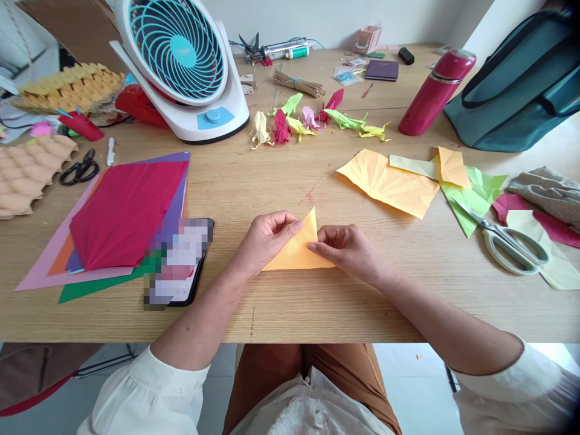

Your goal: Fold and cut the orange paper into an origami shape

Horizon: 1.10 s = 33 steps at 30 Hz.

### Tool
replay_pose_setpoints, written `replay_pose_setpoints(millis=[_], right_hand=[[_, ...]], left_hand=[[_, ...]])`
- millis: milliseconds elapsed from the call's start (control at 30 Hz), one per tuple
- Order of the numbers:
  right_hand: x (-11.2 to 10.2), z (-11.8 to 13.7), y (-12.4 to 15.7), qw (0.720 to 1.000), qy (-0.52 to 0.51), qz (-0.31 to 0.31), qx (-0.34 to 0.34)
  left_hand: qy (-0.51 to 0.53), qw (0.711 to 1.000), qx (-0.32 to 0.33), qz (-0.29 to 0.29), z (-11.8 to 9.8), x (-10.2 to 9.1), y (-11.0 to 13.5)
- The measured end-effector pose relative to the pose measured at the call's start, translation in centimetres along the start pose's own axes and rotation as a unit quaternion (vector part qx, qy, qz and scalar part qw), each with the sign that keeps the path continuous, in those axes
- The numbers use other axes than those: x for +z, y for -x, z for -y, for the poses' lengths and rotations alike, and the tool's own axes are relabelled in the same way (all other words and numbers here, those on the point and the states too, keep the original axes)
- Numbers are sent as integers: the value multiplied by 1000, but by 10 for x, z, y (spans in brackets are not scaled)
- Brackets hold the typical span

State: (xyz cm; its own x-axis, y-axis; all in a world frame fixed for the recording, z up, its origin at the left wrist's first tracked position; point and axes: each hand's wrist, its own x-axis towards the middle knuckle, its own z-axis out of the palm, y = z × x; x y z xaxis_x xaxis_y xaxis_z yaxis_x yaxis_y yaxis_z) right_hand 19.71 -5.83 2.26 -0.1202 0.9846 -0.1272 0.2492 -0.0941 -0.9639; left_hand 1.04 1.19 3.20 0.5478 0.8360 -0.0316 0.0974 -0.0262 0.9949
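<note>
A folded sheet of yellow-orange paper (296,252) is between my two hands, just above or on the wooden table near its front edge. One pointed corner stands up and its long straight edge faces me. My left hand (270,238) pinches the paper's left side, thumb on top near the raised point. My right hand (347,249) pinches the right side between thumb and curled fingers. The fingertips behind the paper are partly hidden. A phone (193,266) with a blurred screen lies left of my left forearm.
Coloured sheets (127,211) lie at left, beside black scissors (80,168). A fan (181,60) stands behind. Several folded paper figures (308,121) sit at the back. Paper scraps (389,181), pale-handled scissors (512,241), a red flask (435,93) and a teal bag (512,90) are at right.
</note>
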Motion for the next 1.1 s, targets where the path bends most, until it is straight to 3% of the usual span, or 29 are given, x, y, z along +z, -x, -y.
replay_pose_setpoints(millis=[133,233,500,667,867,1100], right_hand=[[0,1,1,1000,15,-7,1],[0,0,1,1000,3,-5,-1],[0,-3,1,1000,-3,-25,1],[0,-4,1,1000,-6,-17,-10],[-1,-3,0,1000,-26,-8,-4],[-3,7,1,999,-35,-1,16]], left_hand=[[-27,999,-14,32,2,1,1],[-38,999,-19,20,4,2,2],[-2,998,-32,56,4,5,2],[-6,998,-43,37,3,7,4],[36,996,-56,53,-1,5,4],[-16,999,-39,27,-1,2,3]])
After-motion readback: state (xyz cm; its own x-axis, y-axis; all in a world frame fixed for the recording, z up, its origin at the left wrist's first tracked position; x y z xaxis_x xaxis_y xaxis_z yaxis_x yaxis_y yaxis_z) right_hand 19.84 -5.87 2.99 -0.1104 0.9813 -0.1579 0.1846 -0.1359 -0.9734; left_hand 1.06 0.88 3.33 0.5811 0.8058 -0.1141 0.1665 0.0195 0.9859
